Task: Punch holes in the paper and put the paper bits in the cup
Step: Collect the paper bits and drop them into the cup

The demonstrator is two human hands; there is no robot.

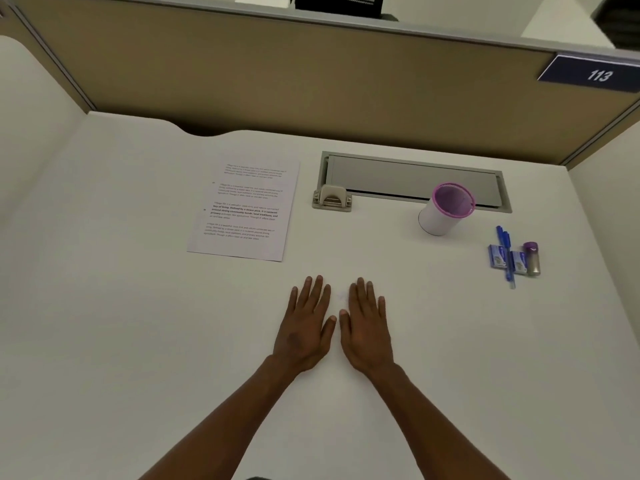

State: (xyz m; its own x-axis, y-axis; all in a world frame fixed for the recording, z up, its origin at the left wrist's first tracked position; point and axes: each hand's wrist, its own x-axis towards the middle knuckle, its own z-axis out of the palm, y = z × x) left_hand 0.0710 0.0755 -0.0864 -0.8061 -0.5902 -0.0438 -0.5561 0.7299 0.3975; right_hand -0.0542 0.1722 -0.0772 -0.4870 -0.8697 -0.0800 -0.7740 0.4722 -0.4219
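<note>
A printed sheet of paper lies flat on the white desk, left of centre. To its right sits a beige hole punch, upright and untouched. Farther right stands a white cup with a pink rim, its mouth facing up. My left hand and my right hand rest palm down side by side on the desk, nearer to me than the paper. Both hold nothing, with fingers stretched flat.
A grey cable hatch is set into the desk behind the punch and cup. At the right lie a blue pen, two small blue boxes and a small purple-capped bottle. Beige partition walls enclose the desk.
</note>
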